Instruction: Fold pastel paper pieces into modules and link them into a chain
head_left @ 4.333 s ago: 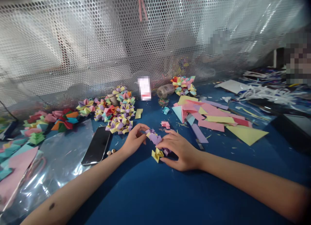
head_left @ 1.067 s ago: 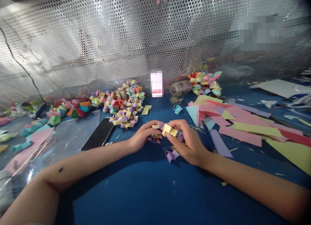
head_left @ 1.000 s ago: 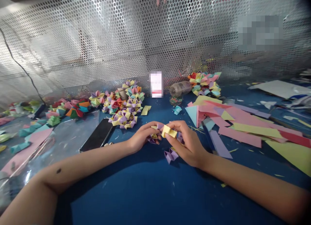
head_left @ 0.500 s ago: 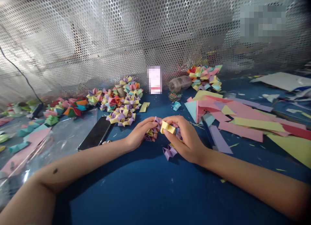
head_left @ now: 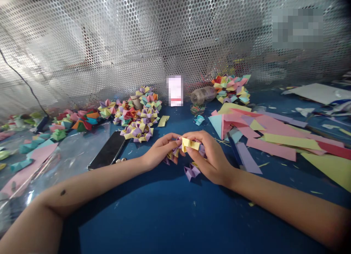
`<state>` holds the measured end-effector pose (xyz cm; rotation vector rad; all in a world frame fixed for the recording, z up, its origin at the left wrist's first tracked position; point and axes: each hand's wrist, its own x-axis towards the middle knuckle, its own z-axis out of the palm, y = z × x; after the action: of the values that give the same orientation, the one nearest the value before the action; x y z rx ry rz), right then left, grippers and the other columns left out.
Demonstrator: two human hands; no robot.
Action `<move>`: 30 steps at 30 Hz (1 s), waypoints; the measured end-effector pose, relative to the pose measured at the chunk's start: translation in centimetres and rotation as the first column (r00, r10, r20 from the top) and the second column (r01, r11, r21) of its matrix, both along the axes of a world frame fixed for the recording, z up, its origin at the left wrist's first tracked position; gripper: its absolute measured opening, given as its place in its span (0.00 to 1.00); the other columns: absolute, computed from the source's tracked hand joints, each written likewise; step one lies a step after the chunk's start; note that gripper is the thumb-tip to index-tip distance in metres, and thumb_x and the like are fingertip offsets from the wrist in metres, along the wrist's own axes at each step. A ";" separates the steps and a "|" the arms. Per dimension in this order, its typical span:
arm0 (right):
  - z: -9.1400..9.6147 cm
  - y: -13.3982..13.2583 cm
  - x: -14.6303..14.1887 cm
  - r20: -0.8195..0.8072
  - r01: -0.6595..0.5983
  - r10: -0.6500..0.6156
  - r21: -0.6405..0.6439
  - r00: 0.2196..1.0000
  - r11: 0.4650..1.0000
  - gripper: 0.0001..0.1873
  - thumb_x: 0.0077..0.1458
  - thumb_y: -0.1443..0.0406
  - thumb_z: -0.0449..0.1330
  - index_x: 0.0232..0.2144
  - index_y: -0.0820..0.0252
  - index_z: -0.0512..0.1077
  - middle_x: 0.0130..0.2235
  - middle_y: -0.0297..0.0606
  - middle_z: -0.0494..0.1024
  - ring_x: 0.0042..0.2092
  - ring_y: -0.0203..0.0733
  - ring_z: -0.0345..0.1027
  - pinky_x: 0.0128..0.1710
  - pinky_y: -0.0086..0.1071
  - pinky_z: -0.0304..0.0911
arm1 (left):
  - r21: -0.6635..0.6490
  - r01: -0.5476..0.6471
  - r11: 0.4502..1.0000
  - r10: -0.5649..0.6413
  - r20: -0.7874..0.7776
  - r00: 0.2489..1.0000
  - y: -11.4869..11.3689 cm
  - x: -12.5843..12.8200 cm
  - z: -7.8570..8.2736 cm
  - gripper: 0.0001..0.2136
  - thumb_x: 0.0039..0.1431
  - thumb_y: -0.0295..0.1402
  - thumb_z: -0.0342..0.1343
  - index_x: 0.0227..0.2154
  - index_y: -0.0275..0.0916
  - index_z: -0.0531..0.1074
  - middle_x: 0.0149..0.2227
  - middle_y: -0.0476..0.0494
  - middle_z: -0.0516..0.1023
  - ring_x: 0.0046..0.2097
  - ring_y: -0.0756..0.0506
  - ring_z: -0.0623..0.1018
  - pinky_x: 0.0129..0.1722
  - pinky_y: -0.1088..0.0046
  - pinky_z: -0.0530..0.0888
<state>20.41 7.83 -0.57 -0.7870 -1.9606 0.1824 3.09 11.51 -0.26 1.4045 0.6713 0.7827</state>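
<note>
Between my hands, a yellow folded paper piece (head_left: 190, 144) is pinched by the thumb and fingers of my right hand (head_left: 210, 155). My left hand (head_left: 161, 149) is closed on a purple and yellow folded paper cluster (head_left: 172, 156), largely covered by the fingers. The yellow piece touches or nearly touches this cluster; exactly how they meet is hidden. Under my right hand lies a purple folded paper piece (head_left: 192, 171) on the blue table (head_left: 175, 213).
Finished paper clusters (head_left: 138, 131) stand at the back left, beside a black phone (head_left: 108, 149). Coloured paper strips (head_left: 274, 142) spread over the right side. A clear plastic bottle (head_left: 203, 94) lies before the perforated metal screen (head_left: 137, 38). Plastic sheeting (head_left: 74, 159) covers the left.
The yellow piece has turned slightly and shifted a little right. The cluster in my left hand has rotated and sits a bit more hidden behind the fingers.
</note>
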 end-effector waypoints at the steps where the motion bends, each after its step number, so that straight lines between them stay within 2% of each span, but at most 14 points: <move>1: 0.0 0.0 0.0 0.001 0.000 0.000 0.002 1.000 1.000 0.08 0.57 0.68 0.50 0.41 0.58 0.61 0.41 0.42 0.71 0.42 0.43 0.65 0.42 0.40 0.60 | 0.000 -0.005 1.000 0.005 0.008 1.000 0.0 0.0 0.0 0.10 0.55 0.38 0.54 0.33 0.36 0.65 0.21 0.53 0.72 0.19 0.54 0.71 0.20 0.79 0.67; 8: 0.0 -0.1 0.0 0.037 -0.013 0.011 0.048 0.999 0.999 0.08 0.57 0.67 0.50 0.41 0.58 0.61 0.35 0.38 0.70 0.37 0.41 0.64 0.40 0.39 0.59 | 0.013 -0.023 1.000 0.023 -0.001 1.000 -0.1 0.0 -0.3 0.09 0.54 0.36 0.55 0.29 0.37 0.61 0.20 0.54 0.71 0.20 0.53 0.72 0.22 0.80 0.68; 13: 0.1 -0.1 0.0 0.033 0.029 -0.028 -0.017 0.999 0.999 0.07 0.58 0.66 0.50 0.40 0.59 0.62 0.38 0.40 0.72 0.39 0.41 0.65 0.40 0.38 0.59 | -0.007 -0.054 0.999 0.054 -0.017 0.998 0.1 0.0 -0.2 0.08 0.56 0.36 0.54 0.32 0.36 0.65 0.23 0.52 0.71 0.22 0.53 0.73 0.23 0.80 0.69; 21: 0.0 0.0 -0.2 0.048 0.089 -0.088 -0.017 0.995 0.996 0.09 0.59 0.66 0.49 0.42 0.58 0.62 0.41 0.41 0.73 0.40 0.42 0.66 0.41 0.38 0.58 | -0.029 -0.024 0.999 0.024 0.012 1.000 0.0 -0.2 0.1 0.06 0.54 0.32 0.53 0.34 0.36 0.67 0.21 0.51 0.71 0.22 0.51 0.72 0.24 0.77 0.69; 25: 0.2 -0.1 -0.3 0.049 0.114 -0.115 0.016 0.992 0.993 0.07 0.58 0.66 0.49 0.40 0.58 0.62 0.37 0.39 0.72 0.37 0.40 0.65 0.38 0.37 0.57 | -0.006 -0.013 1.000 0.013 0.001 1.000 -0.1 -0.2 0.1 0.07 0.54 0.33 0.54 0.34 0.36 0.66 0.21 0.52 0.71 0.23 0.52 0.71 0.25 0.78 0.68; 30: 0.3 -0.1 -0.2 0.064 0.123 -0.125 0.040 0.990 0.992 0.06 0.58 0.66 0.49 0.38 0.58 0.62 0.34 0.36 0.72 0.34 0.39 0.63 0.37 0.35 0.56 | -0.032 -0.072 0.997 0.071 -0.026 0.997 -0.1 -0.1 0.0 0.08 0.53 0.35 0.55 0.33 0.38 0.67 0.21 0.52 0.70 0.23 0.52 0.71 0.24 0.79 0.67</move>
<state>20.20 7.68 -0.30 -0.8987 -1.9644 0.0470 3.00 11.38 -0.22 1.3686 0.7543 0.8078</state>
